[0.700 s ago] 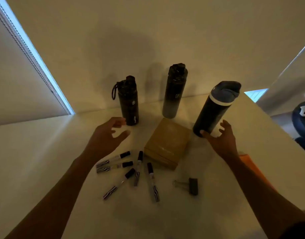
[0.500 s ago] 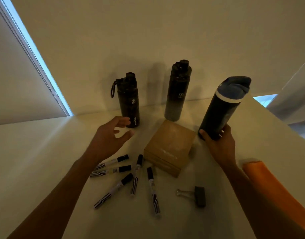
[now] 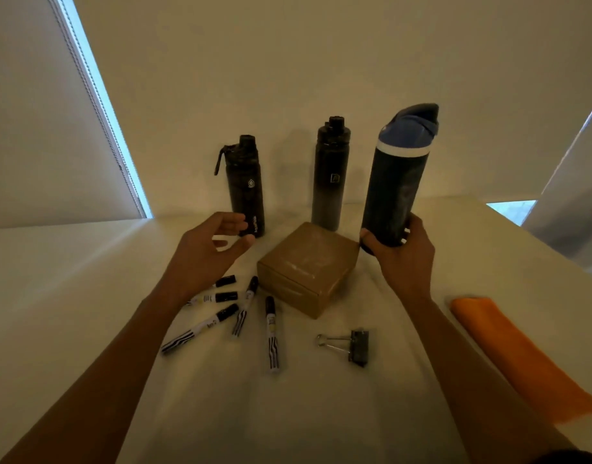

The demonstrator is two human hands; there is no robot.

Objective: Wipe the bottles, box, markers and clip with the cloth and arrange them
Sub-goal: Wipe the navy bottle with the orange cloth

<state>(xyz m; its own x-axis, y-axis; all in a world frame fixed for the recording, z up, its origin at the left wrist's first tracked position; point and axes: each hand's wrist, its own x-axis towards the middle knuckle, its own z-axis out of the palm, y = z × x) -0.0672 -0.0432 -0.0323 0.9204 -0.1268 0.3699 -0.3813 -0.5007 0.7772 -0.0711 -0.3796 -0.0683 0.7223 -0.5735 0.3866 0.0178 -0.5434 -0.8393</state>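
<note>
My right hand (image 3: 405, 256) grips the base of a dark bottle with a blue lid (image 3: 397, 182), held upright just off the white table. My left hand (image 3: 207, 252) hovers with loosely curved fingers in front of a short black bottle with a strap (image 3: 247, 185), holding nothing. A taller black-to-grey bottle (image 3: 330, 172) stands behind a brown box (image 3: 308, 269). Several black-capped markers (image 3: 241, 313) lie scattered below my left hand. A black binder clip (image 3: 353, 346) lies near the front. An orange cloth (image 3: 519, 360) lies folded at the right.
The white table (image 3: 70, 296) meets a plain wall at the back. A window strip runs down the left (image 3: 97, 95), and the table's right edge (image 3: 539, 242) drops off beyond the cloth.
My right hand has closed around the blue-lidded bottle's base and lifted it upright. My left hand has stayed near the short bottle. The view has shifted, bringing more of the cloth into sight.
</note>
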